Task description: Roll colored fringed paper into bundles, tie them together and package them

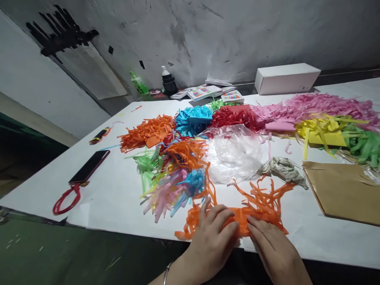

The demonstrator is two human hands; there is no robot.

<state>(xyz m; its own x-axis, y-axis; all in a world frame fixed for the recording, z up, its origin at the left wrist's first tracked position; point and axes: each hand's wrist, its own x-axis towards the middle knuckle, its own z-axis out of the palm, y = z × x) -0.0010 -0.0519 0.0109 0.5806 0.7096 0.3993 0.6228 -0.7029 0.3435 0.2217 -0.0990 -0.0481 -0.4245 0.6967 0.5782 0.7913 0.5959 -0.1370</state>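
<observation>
A strip of orange tissue paper (240, 219) with fringed ends lies at the table's front edge, its loose strands fanning out to both sides. My left hand (212, 233) rests on its left part, fingers spread and slightly bent. On the right part lies my right hand (271, 245), fingers stretched out flat; its thumb is hidden. Just beyond the left hand is a pile of mixed tissue tassels (172, 182) in green, yellow, pink, blue and orange. A clear plastic bag (233, 154) with white contents sits behind the orange paper, and a bundle of greyish string (280, 169) lies right of it.
Fringed paper bundles line the back: orange (148, 132), blue (194, 120), red (234, 118), pink (320, 109), yellow (323, 132) and green (363, 144). Brown cardboard (341, 190) lies right, a phone (90, 167) left. A white box (286, 79) and bottles (168, 81) stand by the wall.
</observation>
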